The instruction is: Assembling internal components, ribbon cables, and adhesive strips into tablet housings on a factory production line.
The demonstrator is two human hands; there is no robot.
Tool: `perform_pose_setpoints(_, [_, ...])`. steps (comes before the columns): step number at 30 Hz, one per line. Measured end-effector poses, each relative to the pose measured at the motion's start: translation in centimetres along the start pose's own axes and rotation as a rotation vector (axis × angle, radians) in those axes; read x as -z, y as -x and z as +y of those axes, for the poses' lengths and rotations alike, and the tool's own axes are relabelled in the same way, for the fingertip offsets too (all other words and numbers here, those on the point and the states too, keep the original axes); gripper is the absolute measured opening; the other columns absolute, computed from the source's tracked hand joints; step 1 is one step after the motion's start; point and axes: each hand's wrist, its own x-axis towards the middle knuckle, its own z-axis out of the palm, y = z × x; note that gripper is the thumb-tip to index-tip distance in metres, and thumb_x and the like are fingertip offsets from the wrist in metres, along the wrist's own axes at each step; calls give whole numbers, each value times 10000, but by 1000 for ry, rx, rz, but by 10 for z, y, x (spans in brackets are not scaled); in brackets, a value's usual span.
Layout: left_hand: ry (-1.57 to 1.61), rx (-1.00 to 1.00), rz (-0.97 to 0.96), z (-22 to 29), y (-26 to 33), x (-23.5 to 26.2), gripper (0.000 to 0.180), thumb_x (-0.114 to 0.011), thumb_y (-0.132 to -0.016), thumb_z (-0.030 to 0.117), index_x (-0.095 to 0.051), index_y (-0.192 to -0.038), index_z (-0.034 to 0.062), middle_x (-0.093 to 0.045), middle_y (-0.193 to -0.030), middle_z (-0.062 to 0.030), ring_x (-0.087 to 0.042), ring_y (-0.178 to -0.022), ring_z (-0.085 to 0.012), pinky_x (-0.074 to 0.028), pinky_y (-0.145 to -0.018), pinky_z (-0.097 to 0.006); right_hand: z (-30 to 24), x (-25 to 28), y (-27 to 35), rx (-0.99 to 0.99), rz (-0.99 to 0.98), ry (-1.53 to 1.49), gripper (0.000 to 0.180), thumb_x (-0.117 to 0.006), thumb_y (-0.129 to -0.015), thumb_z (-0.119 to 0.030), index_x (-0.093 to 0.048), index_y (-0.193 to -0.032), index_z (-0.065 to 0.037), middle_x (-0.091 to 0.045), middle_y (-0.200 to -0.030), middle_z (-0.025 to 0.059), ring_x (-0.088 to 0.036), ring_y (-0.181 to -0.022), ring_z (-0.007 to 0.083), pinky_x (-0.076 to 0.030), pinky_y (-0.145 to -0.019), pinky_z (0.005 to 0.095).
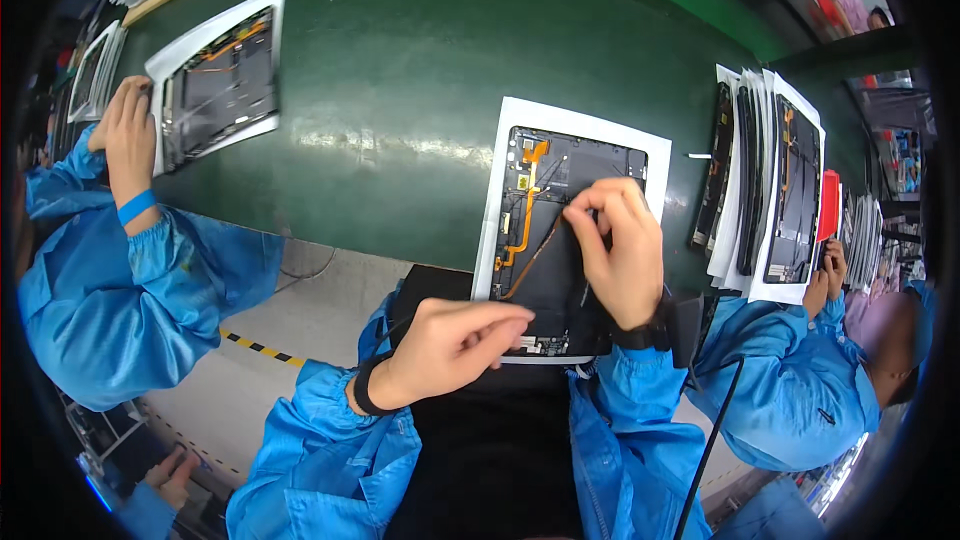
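In front of me a dark tablet housing (590, 157) lies on a sheet of white paper (655, 150) at the table's near edge. An orange flex cable (526, 225) runs down the housing's left side. My right hand (622, 250) is closed in a pinch above the middle of the housing. Its fingertips hold the upper end of a thin brownish ribbon cable (533, 270), which slants down to the left. Over the housing's lower left, my left hand (445, 345) has thumb and finger pressed together; whatever they may hold is too small to make out.
At right, a stack of housings and white sheets (750, 180) stands beside a co-worker's hand (833, 265) and a red object (829, 205). At left, another co-worker's hand (130, 135) touches a housing on paper (225, 80). The green table (400, 70) spans between them.
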Motion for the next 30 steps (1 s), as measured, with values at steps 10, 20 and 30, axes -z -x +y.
perform_pose_setpoints(10, [535, 422, -112, 0, -35, 8, 256, -635, -1102, 127, -709, -1232, -81, -780, -945, -150, -754, -651, -175, -584, -483, -255, -20, -4, 53, 387, -1, 10, 346, -926, -683, -45, -788, -996, -97, -704, -1259, 123, -684, -911, 276, -565, -754, 373])
perform_pose_setpoints(20, [464, 342, -78, -6, -17, 7, 255, -651, -1068, 15, -712, -1304, -61, -791, -970, -149, -720, -648, -136, -590, -537, -257, -31, 11, 53, 280, 61, 97, 345, -927, -664, -63, -846, -984, -165, -644, -1369, 166, -570, -1311, 419, -468, -1101, 525])
perform_pose_setpoints(30, [369, 192, -90, -11, -21, 1, 305, -626, -1071, -12, -725, -1360, -4, -764, -1022, -123, -688, -627, -103, -548, -521, -237, -18, -3, 49, 389, 98, 45, 379, -903, -622, 4, -820, -986, -56, -694, -1110, 102, -683, -1007, 332, -580, -812, 423])
